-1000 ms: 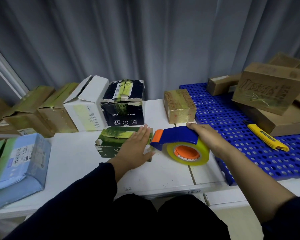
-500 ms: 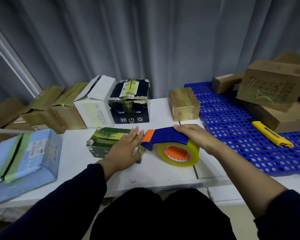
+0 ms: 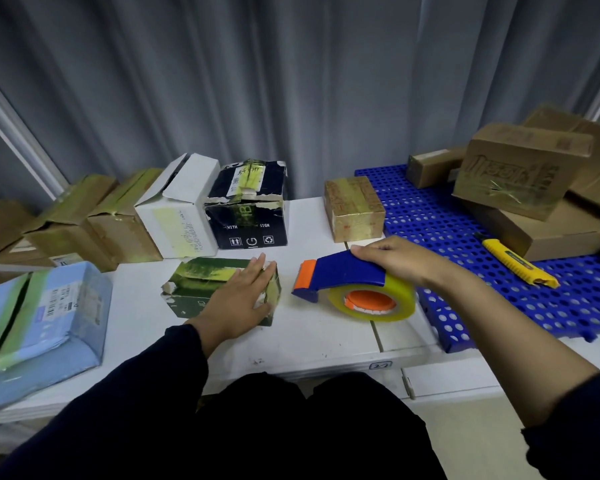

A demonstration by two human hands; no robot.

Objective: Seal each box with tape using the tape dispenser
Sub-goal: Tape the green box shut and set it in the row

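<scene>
A white tabletop (image 3: 309, 341) carries a far row of boxes (image 3: 177, 220). A blue mat (image 3: 499, 306) at right holds more cartons (image 3: 510, 171). Near the middle lies the green box (image 3: 205, 282), its top streaked with yellowish tape. Just right of it, apart, is the dispenser (image 3: 347, 271), orange blade end aimed left at the box, its roll (image 3: 371, 301) down at the tabletop. The left hand (image 3: 236, 299) lies flat on the box's right end, fingers straight and together. The right hand (image 3: 395, 261) has its fingers clamped round the dispenser's blue handle. A yellow knife (image 3: 516, 263) lies on the mat. The step appears to be readying a tape run on this steadied box. Next, the blade end likely needs lifting onto the box's edge and pressing down before the pull across.
</scene>
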